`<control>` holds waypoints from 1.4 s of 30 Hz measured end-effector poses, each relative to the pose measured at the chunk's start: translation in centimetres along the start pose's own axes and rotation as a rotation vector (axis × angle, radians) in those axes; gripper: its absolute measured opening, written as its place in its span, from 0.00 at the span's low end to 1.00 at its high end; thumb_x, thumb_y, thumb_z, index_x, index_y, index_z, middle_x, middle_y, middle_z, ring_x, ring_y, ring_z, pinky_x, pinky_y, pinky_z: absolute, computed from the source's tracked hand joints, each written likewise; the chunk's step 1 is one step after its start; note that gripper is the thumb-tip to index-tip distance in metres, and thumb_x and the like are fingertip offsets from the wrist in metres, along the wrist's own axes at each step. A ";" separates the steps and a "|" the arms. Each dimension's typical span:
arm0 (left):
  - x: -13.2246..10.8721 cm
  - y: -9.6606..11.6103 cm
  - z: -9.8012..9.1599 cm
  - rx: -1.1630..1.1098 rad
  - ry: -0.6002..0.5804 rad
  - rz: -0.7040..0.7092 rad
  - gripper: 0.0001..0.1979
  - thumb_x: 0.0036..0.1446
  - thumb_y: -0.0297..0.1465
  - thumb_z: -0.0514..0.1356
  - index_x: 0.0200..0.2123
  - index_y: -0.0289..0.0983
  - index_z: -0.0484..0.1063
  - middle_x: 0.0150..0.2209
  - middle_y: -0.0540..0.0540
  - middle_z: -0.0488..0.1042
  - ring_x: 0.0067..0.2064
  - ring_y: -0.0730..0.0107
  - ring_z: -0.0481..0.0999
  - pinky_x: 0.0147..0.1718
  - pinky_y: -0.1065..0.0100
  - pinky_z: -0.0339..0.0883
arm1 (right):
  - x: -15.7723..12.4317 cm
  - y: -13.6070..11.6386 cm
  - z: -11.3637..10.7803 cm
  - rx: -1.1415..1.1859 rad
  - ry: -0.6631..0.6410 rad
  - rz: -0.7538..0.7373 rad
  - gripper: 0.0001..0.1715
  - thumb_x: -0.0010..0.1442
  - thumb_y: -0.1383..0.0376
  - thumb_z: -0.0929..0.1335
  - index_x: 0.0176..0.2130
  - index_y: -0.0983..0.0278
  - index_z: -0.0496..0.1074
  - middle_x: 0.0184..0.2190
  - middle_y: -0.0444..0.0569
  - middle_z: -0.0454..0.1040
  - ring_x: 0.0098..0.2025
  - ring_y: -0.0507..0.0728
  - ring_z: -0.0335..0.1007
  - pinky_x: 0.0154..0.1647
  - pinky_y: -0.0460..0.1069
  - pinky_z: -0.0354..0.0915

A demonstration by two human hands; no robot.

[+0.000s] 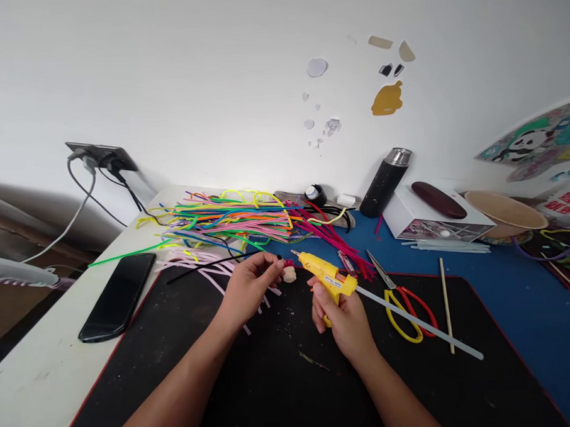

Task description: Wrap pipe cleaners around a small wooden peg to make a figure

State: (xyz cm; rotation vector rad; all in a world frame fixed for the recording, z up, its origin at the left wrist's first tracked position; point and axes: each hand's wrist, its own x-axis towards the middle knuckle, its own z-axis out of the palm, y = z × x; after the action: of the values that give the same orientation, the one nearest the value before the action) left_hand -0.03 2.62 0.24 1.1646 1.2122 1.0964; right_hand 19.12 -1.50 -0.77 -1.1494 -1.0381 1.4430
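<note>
My right hand (pixel 346 318) is wrapped round the handle of a yellow hot glue gun (pixel 323 271), whose nozzle points left. A long translucent glue stick (pixel 412 319) juts from the gun's back end over the scissors. Close to the nozzle, my left hand (pixel 253 284) pinches a black pipe cleaner (pixel 207 266) between thumb and fingers; its long end runs out to the left. Just beyond the left fingertips are a small magenta piece (pixel 290 263) and a cream-coloured lump (pixel 289 275). Whether the left hand also holds these two, I cannot tell.
Many coloured pipe cleaners (pixel 233 219) lie heaped at the back. A phone (pixel 117 296) rests at left. Scissors (pixel 407 309) and a wooden stick (pixel 446 307) are on the black mat (pixel 255 391). Behind stand a black flask (pixel 385 184) and a white box (pixel 436 216).
</note>
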 end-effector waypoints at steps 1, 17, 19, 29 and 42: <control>0.0 0.0 0.0 0.010 -0.003 0.001 0.21 0.57 0.50 0.69 0.31 0.37 0.76 0.27 0.49 0.76 0.30 0.69 0.74 0.33 0.69 0.69 | -0.1 0.0 0.0 -0.013 0.001 -0.004 0.30 0.61 0.40 0.74 0.42 0.64 0.74 0.18 0.35 0.61 0.15 0.48 0.59 0.18 0.45 0.56; -0.8 -0.1 0.7 0.170 -0.099 0.056 0.16 0.64 0.46 0.63 0.37 0.38 0.73 0.31 0.50 0.74 0.33 0.68 0.72 0.34 0.68 0.66 | 0.1 -0.1 0.0 -0.089 0.114 -0.034 0.26 0.57 0.45 0.77 0.40 0.63 0.74 0.19 0.36 0.64 0.15 0.47 0.59 0.17 0.45 0.59; -1.1 0.0 1.1 0.191 -0.150 0.082 0.14 0.65 0.44 0.62 0.36 0.38 0.73 0.31 0.50 0.73 0.33 0.69 0.71 0.36 0.69 0.66 | 0.3 -0.2 0.1 -0.075 0.135 -0.042 0.25 0.57 0.46 0.77 0.40 0.63 0.74 0.19 0.36 0.64 0.15 0.47 0.59 0.16 0.44 0.58; -1.6 0.4 1.7 0.284 -0.363 0.156 0.12 0.68 0.38 0.60 0.36 0.37 0.76 0.34 0.50 0.76 0.38 0.68 0.73 0.41 0.69 0.66 | 0.4 0.0 0.1 -0.028 0.059 -0.023 0.24 0.58 0.48 0.76 0.42 0.64 0.76 0.18 0.36 0.65 0.14 0.47 0.58 0.16 0.44 0.56; -1.6 0.3 1.7 0.202 -0.381 0.110 0.12 0.68 0.39 0.61 0.38 0.37 0.79 0.35 0.49 0.79 0.37 0.68 0.75 0.39 0.70 0.67 | 0.5 0.4 -0.1 0.012 0.053 0.041 0.23 0.59 0.48 0.76 0.38 0.63 0.72 0.15 0.33 0.61 0.13 0.47 0.58 0.16 0.44 0.52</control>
State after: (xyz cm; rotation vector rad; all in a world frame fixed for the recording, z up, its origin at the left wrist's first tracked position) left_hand 1.55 0.98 0.74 1.5315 0.9831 0.7946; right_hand 19.08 -1.06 -1.20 -1.2004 -0.9734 1.4408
